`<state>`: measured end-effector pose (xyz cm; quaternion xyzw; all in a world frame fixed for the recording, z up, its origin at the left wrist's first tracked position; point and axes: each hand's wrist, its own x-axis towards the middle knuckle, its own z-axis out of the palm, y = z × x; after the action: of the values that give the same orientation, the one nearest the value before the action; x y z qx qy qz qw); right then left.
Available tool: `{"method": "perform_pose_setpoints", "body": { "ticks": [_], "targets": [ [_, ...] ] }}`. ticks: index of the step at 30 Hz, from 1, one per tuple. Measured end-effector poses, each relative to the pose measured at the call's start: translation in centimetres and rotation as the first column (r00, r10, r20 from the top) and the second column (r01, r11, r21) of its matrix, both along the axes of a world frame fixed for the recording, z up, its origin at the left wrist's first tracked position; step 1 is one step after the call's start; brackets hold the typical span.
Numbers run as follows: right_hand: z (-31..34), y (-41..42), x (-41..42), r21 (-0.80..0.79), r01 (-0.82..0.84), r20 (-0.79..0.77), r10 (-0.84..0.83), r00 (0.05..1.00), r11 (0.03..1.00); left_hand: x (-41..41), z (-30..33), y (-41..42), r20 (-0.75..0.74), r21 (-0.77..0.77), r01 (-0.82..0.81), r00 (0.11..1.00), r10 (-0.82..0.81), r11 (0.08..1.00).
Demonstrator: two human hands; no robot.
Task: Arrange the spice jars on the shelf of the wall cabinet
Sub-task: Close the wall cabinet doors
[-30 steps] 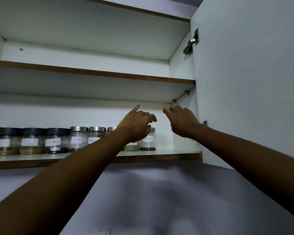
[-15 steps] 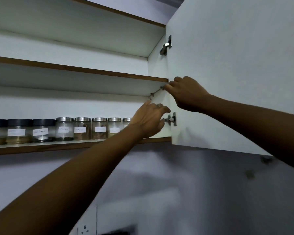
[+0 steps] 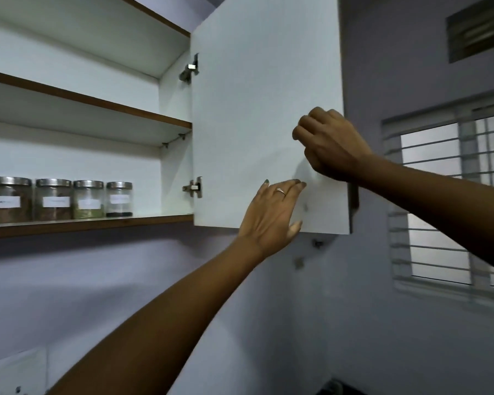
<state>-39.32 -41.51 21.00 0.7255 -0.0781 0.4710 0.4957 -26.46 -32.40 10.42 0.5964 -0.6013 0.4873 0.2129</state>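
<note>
Several labelled spice jars (image 3: 87, 199) with metal lids stand in a row on the lowest shelf (image 3: 97, 223) of the white wall cabinet, at the left. The white cabinet door (image 3: 254, 95) stands open to the right of the shelves. My right hand (image 3: 330, 146) is curled over the door's outer edge, gripping it. My left hand (image 3: 271, 218), wearing a ring, lies flat with fingers apart against the door's inner face near its bottom edge. Neither hand holds a jar.
Two upper shelves (image 3: 111, 109) show nothing on them. Metal hinges (image 3: 194, 187) sit on the door's left side. A barred window (image 3: 445, 201) is at the right. A lilac wall runs below the cabinet, with a pale switch plate (image 3: 15, 369) at the bottom left.
Both hands have left the shelf area and moved right onto the open door. The right hand went from the hinge side to the door's outer edge. The view has swung right.
</note>
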Motion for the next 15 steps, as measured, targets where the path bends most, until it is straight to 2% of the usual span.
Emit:
{"method": "perform_pose_setpoints", "body": {
  "ticks": [3, 6, 8, 11, 13, 15],
  "targets": [
    [-1.3, -2.0, -2.2, 0.108, -0.134, 0.204, 0.11, 0.973, 0.985, -2.9, -1.3, -2.7, -0.093, -0.046, 0.089, 0.991, -0.093, 0.995],
    [-3.0, -3.6, -3.1, 0.269, -0.31, 0.409, 0.183, 0.894, 0.912, -4.3, -2.7, -4.8, -0.206, -0.129, 0.145, 0.964, -0.17, 0.981],
    [-3.9, -4.2, -3.2, 0.369, -0.475, 0.531, 0.239, 0.813, 0.799, -4.6, -3.4, -5.7, -0.27, -0.185, 0.169, 0.938, -0.216, 0.968],
    [-5.1, -4.2, -2.7, 0.461, -0.684, 0.651, 0.308, 0.694, 0.565, -4.4, -4.7, -6.5, -0.319, -0.193, 0.184, 0.917, -0.239, 0.964],
    [-6.1, -4.1, -2.1, 0.517, -0.727, 0.663, 0.326, 0.674, 0.452, -4.0, -5.7, -6.8, -0.288, -0.132, 0.17, 0.936, -0.202, 0.977],
    [-7.3, -4.0, -1.4, 0.556, -0.735, 0.639, 0.367, 0.676, 0.387, -3.6, -6.4, -7.3, -0.258, -0.103, 0.159, 0.949, -0.181, 0.982]
  ]
}}
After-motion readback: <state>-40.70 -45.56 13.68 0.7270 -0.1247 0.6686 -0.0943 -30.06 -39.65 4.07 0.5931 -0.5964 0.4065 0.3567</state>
